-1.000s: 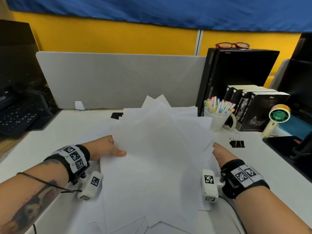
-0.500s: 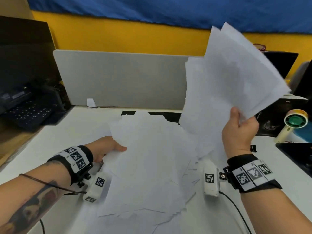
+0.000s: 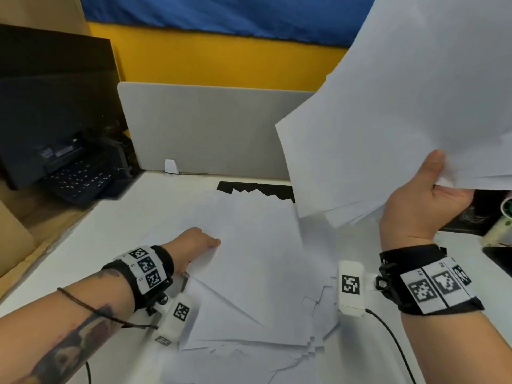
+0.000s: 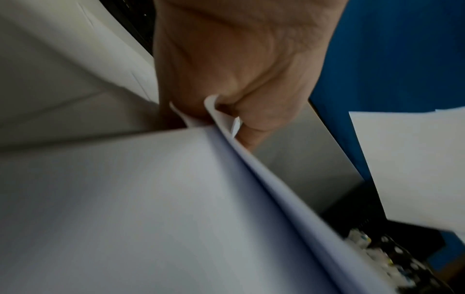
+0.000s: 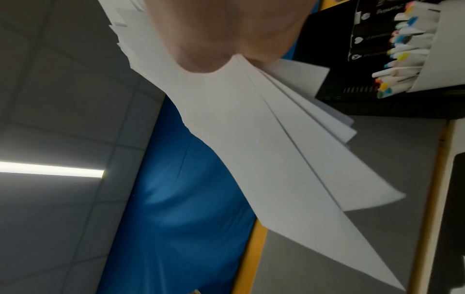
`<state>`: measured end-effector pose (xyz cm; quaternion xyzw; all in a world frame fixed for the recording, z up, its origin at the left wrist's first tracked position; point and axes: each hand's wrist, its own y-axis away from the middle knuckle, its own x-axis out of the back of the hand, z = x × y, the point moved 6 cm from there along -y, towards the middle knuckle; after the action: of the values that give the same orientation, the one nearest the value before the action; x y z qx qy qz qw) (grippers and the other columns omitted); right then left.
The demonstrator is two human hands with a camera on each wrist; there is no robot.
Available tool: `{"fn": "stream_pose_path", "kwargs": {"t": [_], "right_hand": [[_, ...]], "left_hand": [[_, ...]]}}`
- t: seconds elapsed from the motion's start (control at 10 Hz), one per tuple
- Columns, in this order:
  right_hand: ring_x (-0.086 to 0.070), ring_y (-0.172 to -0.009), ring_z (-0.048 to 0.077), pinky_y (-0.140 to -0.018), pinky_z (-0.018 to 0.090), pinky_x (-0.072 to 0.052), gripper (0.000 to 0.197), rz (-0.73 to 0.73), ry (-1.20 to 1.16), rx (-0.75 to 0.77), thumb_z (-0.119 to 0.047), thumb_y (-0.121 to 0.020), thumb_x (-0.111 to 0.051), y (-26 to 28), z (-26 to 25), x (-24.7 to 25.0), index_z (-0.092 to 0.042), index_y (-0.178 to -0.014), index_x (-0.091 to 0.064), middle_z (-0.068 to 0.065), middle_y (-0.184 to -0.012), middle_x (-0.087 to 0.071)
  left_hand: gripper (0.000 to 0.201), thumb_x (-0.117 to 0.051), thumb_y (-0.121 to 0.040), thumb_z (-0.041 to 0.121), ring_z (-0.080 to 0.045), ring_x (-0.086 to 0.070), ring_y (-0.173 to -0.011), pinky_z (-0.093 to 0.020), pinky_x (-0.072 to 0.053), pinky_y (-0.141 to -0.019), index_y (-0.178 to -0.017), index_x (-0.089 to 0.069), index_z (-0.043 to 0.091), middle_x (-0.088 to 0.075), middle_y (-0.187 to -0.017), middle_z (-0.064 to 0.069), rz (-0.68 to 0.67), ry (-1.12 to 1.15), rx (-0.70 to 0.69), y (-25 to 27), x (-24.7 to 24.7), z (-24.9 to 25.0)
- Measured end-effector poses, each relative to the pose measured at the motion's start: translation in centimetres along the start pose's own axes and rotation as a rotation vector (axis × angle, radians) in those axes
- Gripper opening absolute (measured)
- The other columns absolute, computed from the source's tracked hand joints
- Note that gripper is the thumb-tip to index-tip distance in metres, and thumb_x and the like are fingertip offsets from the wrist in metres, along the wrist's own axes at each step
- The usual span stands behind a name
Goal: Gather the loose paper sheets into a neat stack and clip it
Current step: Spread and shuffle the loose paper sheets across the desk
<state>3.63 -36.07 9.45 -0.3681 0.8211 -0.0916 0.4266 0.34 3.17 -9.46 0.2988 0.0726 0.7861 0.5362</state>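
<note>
At right of frame, the right hand (image 3: 421, 200) grips a raised sheaf (image 3: 393, 120); the left hand (image 3: 194, 245) pinches sheets (image 3: 249, 259) on the surface (image 3: 69, 259). Squaring and clipping remain.

Grey divider (image 3: 210, 128) walls off desk's far edge; keyboard (image 3: 77, 181) crowds divider's left; bare desk (image 3: 116, 234) before divider passable.

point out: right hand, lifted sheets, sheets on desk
right hand (image 3: 415, 209), head view, back of the hand
lifted sheets (image 3: 401, 112), head view, middle of the top sheet
sheets on desk (image 3: 257, 267), head view, bare top sheet
</note>
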Motion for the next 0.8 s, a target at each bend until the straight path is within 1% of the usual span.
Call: {"fn": "stream_pose_path", "kwargs": {"t": [0.1,0.2,0.3,0.4,0.5,0.6,0.7,0.8], "right_hand": [[-0.065,-0.103,-0.008,-0.096,0.018,-0.048,0.023,-0.058,-0.029,-0.092,-0.004,-0.099,-0.058,0.1,0.7,-0.7,-0.021,-0.113,-0.048,-0.008,-0.114,-0.061],[-0.065,-0.108,0.007,-0.100,0.023,-0.050,0.016,-0.220,0.176,-0.292,-0.012,-0.100,-0.060,1.3,3.8,-1.3,-0.025,-0.107,-0.053,-0.004,-0.114,-0.065],[-0.064,-0.109,0.021,-0.101,0.034,-0.051,0.033,-0.395,0.431,-0.552,-0.005,-0.097,-0.059,4.2,8.8,-0.5,-0.009,-0.129,-0.056,0.009,-0.130,-0.063],[-0.067,-0.090,0.030,-0.074,0.030,-0.054,0.016,-0.609,0.673,-0.830,0.005,-0.096,-0.055,7.8,12.5,1.5,-0.006,-0.105,-0.062,0.022,-0.125,-0.064],[-0.059,-0.118,0.045,-0.090,0.045,-0.052,0.028,-0.840,0.988,-0.920,0.001,-0.095,-0.052,9.2,15.4,3.4,0.005,-0.122,-0.058,0.030,-0.131,-0.058],[-0.055,-0.126,0.043,-0.093,0.041,-0.050,0.042,-0.954,1.131,-0.946,-0.003,-0.096,-0.050,8.9,16.0,3.9,0.004,-0.138,-0.049,0.027,-0.137,-0.054],[-0.053,-0.129,0.040,-0.091,0.037,-0.048,0.043,-0.957,1.179,-0.949,-0.002,-0.097,-0.049,7.7,16.8,4.6,0.003,-0.140,-0.048,0.025,-0.141,-0.052],[-0.052,-0.129,0.040,-0.090,0.037,-0.047,0.041,-0.919,1.196,-0.912,-0.001,-0.098,-0.046,6.7,17.3,5.0,0.003,-0.139,-0.049,0.025,-0.140,-0.053]], "left_hand": [[0.058,-0.074,-0.094,0.030,-0.040,-0.064,-0.114,-0.050,-0.056,-0.096,-0.138,-0.050,0.002,-0.064,-0.128,-0.017,0.004,0.035,0.000,0.3,-0.3,-0.5],[0.045,-0.073,-0.095,0.025,-0.042,-0.070,-0.106,-0.055,-0.058,-0.094,-0.131,-0.058,0.002,-0.072,-0.119,-0.020,-0.063,0.178,0.046,1.0,-0.8,-0.9],[0.021,-0.060,-0.101,0.020,-0.035,-0.074,-0.073,-0.044,-0.059,-0.070,-0.106,-0.066,0.001,-0.076,-0.086,-0.019,-0.099,0.304,0.075,1.6,-0.8,-0.5],[0.042,-0.048,-0.103,0.046,-0.035,-0.070,-0.072,-0.038,-0.052,-0.068,-0.102,-0.063,0.006,-0.072,-0.084,-0.017,-0.086,0.520,0.120,2.0,-0.3,-0.2],[0.099,-0.068,-0.080,0.076,-0.038,-0.071,-0.102,-0.049,-0.059,-0.081,-0.152,-0.040,0.014,-0.064,-0.136,-0.012,-0.172,0.561,0.172,2.3,-0.7,0.0],[0.093,-0.066,-0.081,0.074,-0.034,-0.076,-0.089,-0.045,-0.058,-0.081,-0.143,-0.050,0.007,-0.073,-0.115,-0.011,-0.224,0.570,0.144,2.6,-0.5,0.4],[0.081,-0.049,-0.083,0.082,-0.029,-0.073,-0.061,-0.030,-0.058,-0.058,-0.094,-0.078,0.008,-0.076,-0.083,-0.013,-0.299,0.618,0.113,3.1,-0.1,1.0],[0.040,-0.065,-0.081,0.056,-0.019,-0.051,-0.049,-0.023,-0.044,-0.048,-0.086,-0.063,0.016,-0.055,-0.063,-0.005,-0.277,0.563,0.166,0.9,0.6,-0.5]]}}
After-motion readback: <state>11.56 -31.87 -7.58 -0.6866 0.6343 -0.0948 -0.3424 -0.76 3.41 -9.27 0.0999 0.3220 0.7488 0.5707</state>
